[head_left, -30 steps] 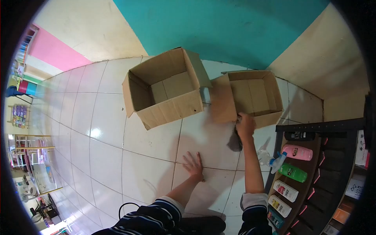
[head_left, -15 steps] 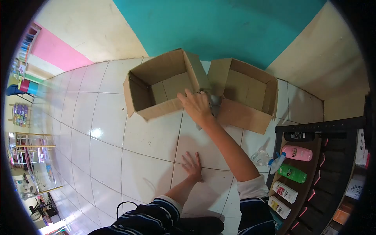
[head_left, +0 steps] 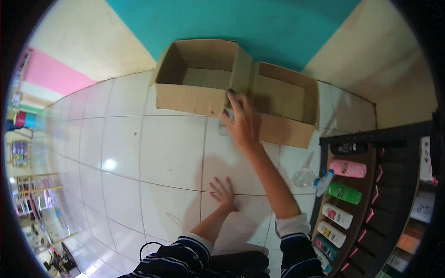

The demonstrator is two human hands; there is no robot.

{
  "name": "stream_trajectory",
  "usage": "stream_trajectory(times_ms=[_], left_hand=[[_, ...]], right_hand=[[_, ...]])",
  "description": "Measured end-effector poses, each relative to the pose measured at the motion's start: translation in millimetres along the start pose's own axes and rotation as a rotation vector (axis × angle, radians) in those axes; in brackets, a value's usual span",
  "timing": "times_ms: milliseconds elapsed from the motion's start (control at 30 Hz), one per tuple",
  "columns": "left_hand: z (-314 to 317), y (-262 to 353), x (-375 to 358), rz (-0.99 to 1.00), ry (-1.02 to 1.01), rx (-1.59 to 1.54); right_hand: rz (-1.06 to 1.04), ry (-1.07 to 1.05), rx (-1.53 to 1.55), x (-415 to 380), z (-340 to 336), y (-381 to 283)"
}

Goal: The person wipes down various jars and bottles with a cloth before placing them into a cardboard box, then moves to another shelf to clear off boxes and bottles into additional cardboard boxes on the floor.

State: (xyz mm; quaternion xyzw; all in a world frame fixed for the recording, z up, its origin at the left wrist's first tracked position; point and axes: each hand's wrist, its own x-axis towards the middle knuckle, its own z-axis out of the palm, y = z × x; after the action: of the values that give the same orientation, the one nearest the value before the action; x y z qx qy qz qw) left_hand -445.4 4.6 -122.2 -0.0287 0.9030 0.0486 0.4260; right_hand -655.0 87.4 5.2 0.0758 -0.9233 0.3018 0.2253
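Two open-topped cardboard boxes stand side by side on the tiled floor: a left box (head_left: 192, 98) and a right box (head_left: 287, 129). My right hand (head_left: 245, 125) reaches to where they meet, its fingers at the left box's near right corner and the thumb lower down. It appears to grip that corner, though the palm side is hidden. Beside the thumb shows a small greyish, clear-looking thing (head_left: 224, 127), too covered to name. My left hand (head_left: 223, 194) lies flat on the floor with fingers spread, holding nothing.
A clear spray bottle (head_left: 303, 178) with a blue head lies by a dark shelf rack (head_left: 375, 134) on the right. The rack carries a pink bottle (head_left: 347, 168), a green bottle (head_left: 344, 193) and several others. Behind the boxes rises a teal wall (head_left: 232, 21).
The left box has turned and shifted toward the wall, its front now facing me more squarely. My right hand has moved slightly right beside its corner. My left hand stays on the floor.
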Motion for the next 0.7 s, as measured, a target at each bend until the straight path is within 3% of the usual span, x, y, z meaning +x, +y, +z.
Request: stream_trajectory(times_ms=[133,167,200,300,367,400,433,500,633,700], left_hand=[[4.5,0.9,2.8,-0.009,-0.040,-0.004],[5.9,0.5,2.6,-0.032,-0.024,-0.031],[7.6,1.8,3.7,-0.047,-0.009,-0.006],[17.1,1.1,9.0,-0.066,0.022,-0.014],[15.4,0.7,10.3,-0.034,0.039,0.014],[8.6,1.7,4.8,-0.049,0.002,0.015],[5.0,3.4,1.3,-0.063,-0.033,0.010],[6.3,3.5,-0.4,-0.065,-0.049,-0.024],[2.2,4.6,-3.1,-0.038,0.030,-0.107],[2.1,1.5,-3.6,-0.031,-0.040,-0.087]], right_hand=[[0.611,-0.185,-0.253,-184.7,-52.1,25.1],[0.894,-0.425,-0.337,-233.7,-70.4,23.8],[1.051,-0.527,-0.404,-282.8,-87.8,18.4],[1.512,-0.583,-0.490,-389.2,-97.7,11.4],[1.403,-0.330,-0.553,-396.2,-94.0,2.1],[1.477,-0.422,-0.360,-414.0,-93.4,16.4],[1.498,-0.408,-0.371,-405.9,-97.8,14.0],[1.576,-0.593,-0.389,-389.0,-102.3,12.9],[1.497,-0.622,-0.479,-389.4,-103.7,24.9],[1.480,-0.689,-0.492,-383.3,-110.2,23.3]])
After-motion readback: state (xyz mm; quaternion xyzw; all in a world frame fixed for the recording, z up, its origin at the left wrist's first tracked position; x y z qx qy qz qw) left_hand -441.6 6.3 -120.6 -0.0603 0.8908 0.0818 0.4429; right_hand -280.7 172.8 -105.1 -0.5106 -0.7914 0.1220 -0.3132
